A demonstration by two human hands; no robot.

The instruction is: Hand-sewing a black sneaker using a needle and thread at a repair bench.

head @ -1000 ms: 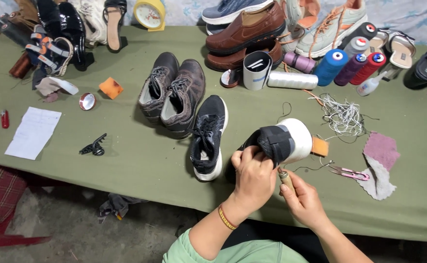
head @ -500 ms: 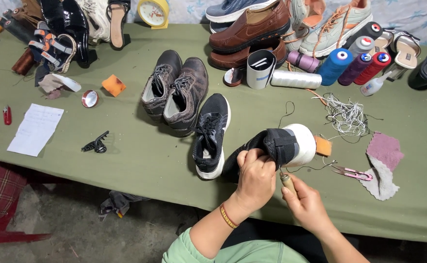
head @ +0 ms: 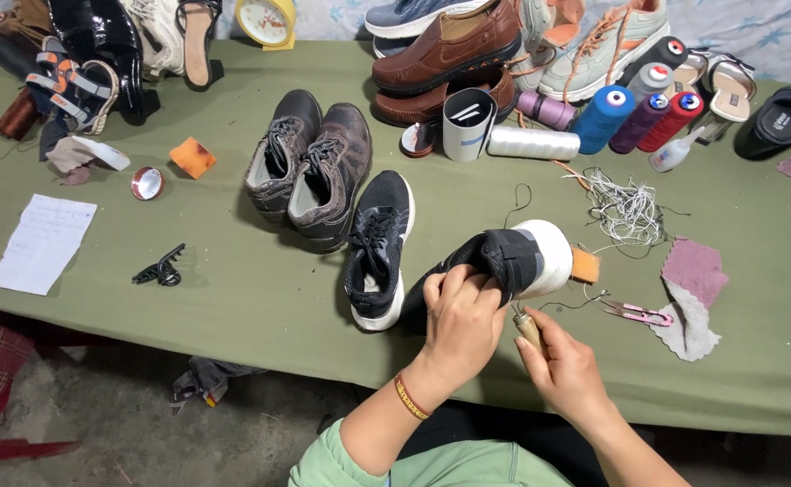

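Left hand [head: 461, 317] grips the black sneaker [head: 495, 266], tipped on its side near the tabletop's [head: 233, 298] front edge. Right hand [head: 565, 368], just right, closes around a wooden-handled awl [head: 529, 330]. Matching sneaker [head: 377, 248] lies left.

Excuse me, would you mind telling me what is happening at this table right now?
A person is working on a black sneaker with a white sole at the near edge of a green table. The left hand grips the shoe on its side, while the right hand holds a wooden-handled awl close under it. Its mate lies alongside, with pink snips, thread spools and many other shoes around.
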